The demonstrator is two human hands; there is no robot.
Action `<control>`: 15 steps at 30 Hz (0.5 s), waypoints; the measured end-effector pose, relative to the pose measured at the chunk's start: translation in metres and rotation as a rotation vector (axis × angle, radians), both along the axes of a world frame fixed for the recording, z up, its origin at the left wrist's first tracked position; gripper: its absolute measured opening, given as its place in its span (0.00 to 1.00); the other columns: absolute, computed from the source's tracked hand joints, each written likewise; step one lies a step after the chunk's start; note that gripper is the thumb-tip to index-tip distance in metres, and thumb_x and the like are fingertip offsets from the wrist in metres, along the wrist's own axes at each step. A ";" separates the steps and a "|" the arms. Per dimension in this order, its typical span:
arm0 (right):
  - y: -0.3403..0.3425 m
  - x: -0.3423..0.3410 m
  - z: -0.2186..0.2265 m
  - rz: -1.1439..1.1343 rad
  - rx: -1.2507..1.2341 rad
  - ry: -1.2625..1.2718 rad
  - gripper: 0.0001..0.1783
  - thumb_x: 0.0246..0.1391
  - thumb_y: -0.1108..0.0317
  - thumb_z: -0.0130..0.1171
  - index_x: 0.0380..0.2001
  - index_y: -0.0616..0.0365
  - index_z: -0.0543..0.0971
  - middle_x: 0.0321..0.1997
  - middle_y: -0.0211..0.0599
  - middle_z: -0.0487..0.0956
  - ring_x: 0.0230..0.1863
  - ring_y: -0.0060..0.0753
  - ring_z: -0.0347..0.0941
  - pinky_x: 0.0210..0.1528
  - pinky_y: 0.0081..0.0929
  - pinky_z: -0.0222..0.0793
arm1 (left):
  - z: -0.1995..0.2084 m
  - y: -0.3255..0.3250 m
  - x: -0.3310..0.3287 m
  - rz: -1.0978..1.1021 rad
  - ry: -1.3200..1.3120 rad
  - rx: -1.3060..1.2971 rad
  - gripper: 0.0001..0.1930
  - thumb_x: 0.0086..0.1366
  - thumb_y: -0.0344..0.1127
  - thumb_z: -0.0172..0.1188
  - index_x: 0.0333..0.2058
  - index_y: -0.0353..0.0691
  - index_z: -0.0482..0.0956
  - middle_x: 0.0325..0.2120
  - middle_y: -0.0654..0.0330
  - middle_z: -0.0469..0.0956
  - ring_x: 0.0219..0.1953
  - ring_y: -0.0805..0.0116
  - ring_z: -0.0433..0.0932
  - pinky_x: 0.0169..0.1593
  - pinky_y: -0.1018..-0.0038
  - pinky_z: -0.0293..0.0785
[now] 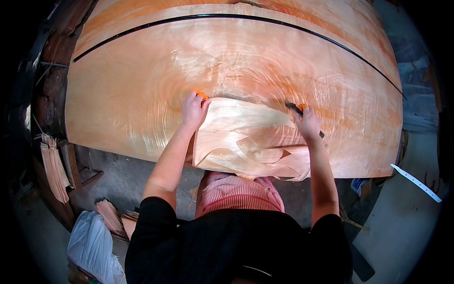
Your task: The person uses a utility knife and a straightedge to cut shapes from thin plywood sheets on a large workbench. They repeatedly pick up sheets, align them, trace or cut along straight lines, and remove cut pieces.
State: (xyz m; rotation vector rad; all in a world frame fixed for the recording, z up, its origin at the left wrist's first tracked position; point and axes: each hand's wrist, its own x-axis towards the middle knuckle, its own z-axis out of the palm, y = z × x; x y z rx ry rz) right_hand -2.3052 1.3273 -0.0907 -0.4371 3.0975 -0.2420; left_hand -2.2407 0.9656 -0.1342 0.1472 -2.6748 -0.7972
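Note:
A large thin wood veneer sheet (127, 94) spreads over the work surface in front of me. On its near middle part lie loose veneer pieces (241, 113) with torn, uneven edges. My left hand (194, 111) is closed at the upper left corner of these pieces, its fingertips pinching the edge; something orange (200, 94) shows at its fingers. My right hand (308, 124) grips a slim black knife-like tool (297, 110), its tip pointing up and left near the right end of the loose pieces. Orange shows at these fingers too.
A long, thin black strip (213, 16) curves across the far part of the sheet. Veneer scraps (54, 168) and a white plastic bag (92, 246) are at the lower left. A white perforated strip (416, 182) and clear plastic sheeting (418, 94) lie on the right.

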 end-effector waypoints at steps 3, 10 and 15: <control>-0.037 0.012 0.010 -0.088 -0.242 -0.195 0.14 0.45 0.59 0.53 0.30 0.60 0.72 0.24 0.49 0.74 0.25 0.48 0.71 0.26 0.39 0.67 | -0.002 -0.001 -0.001 0.010 -0.007 -0.006 0.08 0.42 0.34 0.63 0.19 0.38 0.74 0.22 0.58 0.68 0.27 0.60 0.69 0.30 0.68 0.66; -0.106 0.027 -0.035 -0.056 -0.685 -0.691 0.14 0.51 0.59 0.48 0.30 0.61 0.73 0.19 0.38 0.74 0.22 0.32 0.71 0.27 0.26 0.64 | -0.004 0.001 -0.003 0.013 -0.014 -0.061 0.11 0.42 0.35 0.63 0.25 0.39 0.75 0.26 0.58 0.69 0.31 0.59 0.68 0.34 0.68 0.66; -0.115 0.028 -0.030 -0.105 -0.655 -0.724 0.13 0.53 0.62 0.44 0.33 0.60 0.72 0.18 0.32 0.74 0.22 0.26 0.70 0.27 0.22 0.63 | 0.009 0.023 0.010 0.080 0.015 -0.155 0.21 0.46 0.34 0.60 0.42 0.41 0.69 0.46 0.53 0.63 0.43 0.56 0.65 0.45 0.63 0.61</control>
